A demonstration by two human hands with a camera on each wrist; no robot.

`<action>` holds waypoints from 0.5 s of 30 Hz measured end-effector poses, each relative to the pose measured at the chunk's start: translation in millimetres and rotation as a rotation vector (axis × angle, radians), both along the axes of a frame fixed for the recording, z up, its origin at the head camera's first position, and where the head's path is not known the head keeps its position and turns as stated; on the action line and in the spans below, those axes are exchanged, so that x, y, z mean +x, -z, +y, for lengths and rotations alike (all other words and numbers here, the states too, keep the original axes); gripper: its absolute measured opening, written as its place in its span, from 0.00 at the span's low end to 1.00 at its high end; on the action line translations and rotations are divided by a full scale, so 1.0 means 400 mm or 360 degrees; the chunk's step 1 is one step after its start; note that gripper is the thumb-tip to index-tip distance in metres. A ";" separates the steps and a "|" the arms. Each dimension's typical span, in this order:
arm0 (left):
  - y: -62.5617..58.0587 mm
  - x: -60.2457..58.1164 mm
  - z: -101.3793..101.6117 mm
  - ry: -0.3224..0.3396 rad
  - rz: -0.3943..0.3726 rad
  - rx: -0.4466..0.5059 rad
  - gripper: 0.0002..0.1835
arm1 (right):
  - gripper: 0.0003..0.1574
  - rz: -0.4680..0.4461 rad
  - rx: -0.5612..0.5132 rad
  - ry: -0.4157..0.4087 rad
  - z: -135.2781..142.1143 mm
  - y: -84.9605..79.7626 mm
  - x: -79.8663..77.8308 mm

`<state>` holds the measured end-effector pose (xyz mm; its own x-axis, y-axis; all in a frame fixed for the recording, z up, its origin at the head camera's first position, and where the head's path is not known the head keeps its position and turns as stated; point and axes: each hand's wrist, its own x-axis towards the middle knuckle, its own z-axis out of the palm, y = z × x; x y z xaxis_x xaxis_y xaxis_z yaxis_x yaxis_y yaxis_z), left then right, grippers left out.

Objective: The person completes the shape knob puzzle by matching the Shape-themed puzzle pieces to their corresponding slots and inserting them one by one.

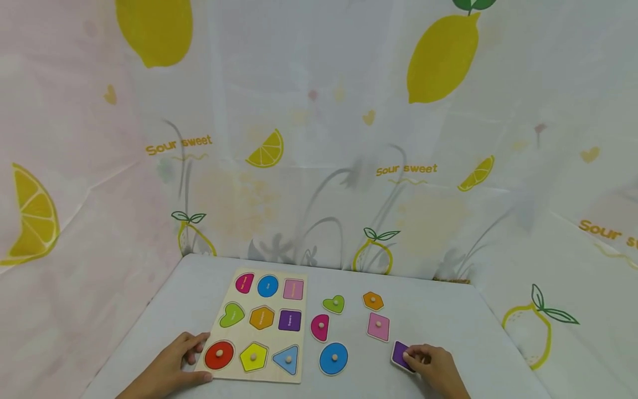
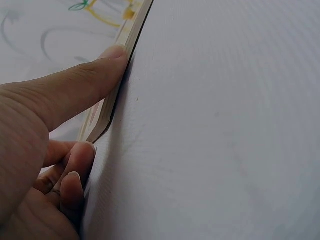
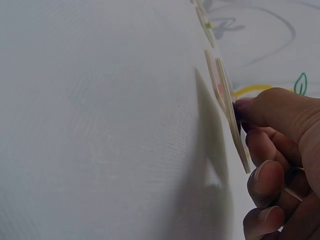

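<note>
A wooden shape puzzle board (image 1: 263,361) lies on the white table. My left hand (image 1: 171,363) holds its near left corner, with the thumb along the near edge, and the board's side (image 2: 106,112) shows beside that thumb in the left wrist view. Knobbed red circle (image 1: 219,354), yellow pentagon (image 1: 253,356) and light blue triangle (image 1: 286,360) pieces sit in its near row. At the right, my right hand (image 1: 435,366) pinches the knob of a purple square piece (image 1: 399,354). That piece (image 3: 232,117) is tilted in the right wrist view, a shadow beside it.
Loose knobbed pieces lie right of the board: green heart (image 1: 333,303), magenta semicircle (image 1: 319,328), blue circle (image 1: 333,359), orange hexagon (image 1: 372,301), pink rhombus-like piece (image 1: 378,327). Coloured recesses such as the purple square recess (image 1: 290,320) fill the two far rows. Lemon-print cloth (image 1: 319,210) hangs behind.
</note>
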<state>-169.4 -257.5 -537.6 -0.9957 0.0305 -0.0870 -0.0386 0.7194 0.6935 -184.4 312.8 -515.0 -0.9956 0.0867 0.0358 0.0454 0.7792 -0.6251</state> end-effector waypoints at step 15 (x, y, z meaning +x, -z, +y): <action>-0.006 0.002 -0.001 0.0013 0.0014 0.0020 0.52 | 0.09 0.0086 -0.0006 -0.0085 -0.016 -0.001 -0.003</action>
<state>-168.4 -257.8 -535.3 -0.9962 0.0399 -0.0777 -0.0263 0.7111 0.7026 -185.6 306.4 -514.4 -0.9954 0.0338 0.0892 -0.0299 0.7772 -0.6286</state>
